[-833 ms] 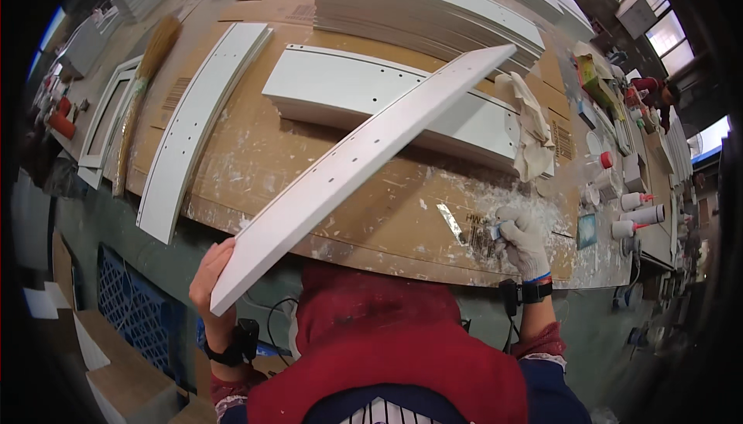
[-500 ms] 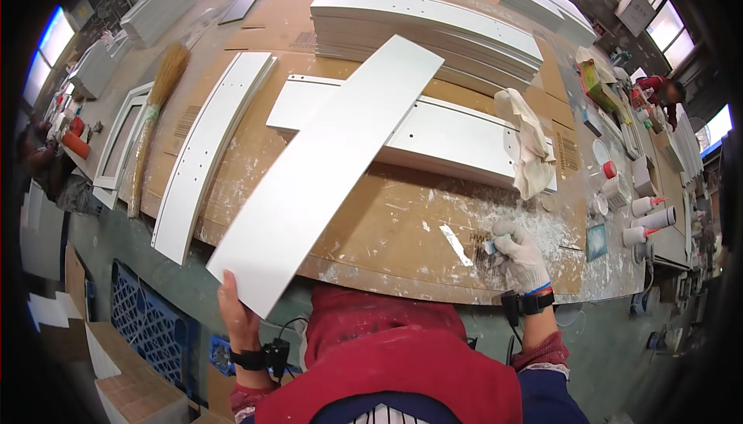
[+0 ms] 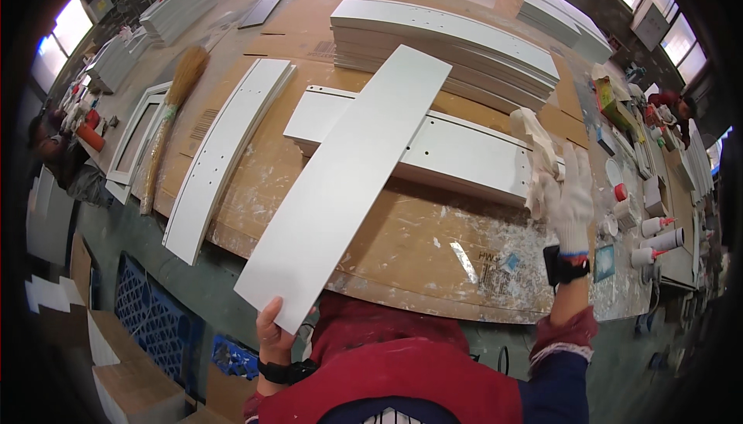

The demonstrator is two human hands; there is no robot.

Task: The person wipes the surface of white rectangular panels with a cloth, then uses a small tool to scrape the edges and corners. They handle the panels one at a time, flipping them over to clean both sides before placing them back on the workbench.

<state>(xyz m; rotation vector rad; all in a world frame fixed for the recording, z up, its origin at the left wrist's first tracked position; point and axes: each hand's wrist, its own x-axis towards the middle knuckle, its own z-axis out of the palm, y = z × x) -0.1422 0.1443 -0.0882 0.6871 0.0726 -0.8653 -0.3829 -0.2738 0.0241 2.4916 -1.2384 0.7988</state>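
Observation:
My bare left hand grips the near end of a long white board, thumb on its upper face. The board slants away to the right, its far part resting across another stack of white drilled boards. My right hand, in a pale knit glove, has its fingers stretched out at the stack's right end. It is beside a crumpled cream cloth draped there; whether it touches the cloth I cannot tell. A small blue scrap lies on the dusty cardboard in front.
A tall stack of white boards stands at the back. More drilled boards and a straw broom lie to the left. Glue bottles crowd the right. A blue plastic pallet is on the floor. Other people are at both sides.
My right hand has let go of the small blue scrap, leaving it on the cardboard, and moved up and right to the cloth. My left hand still holds the board.

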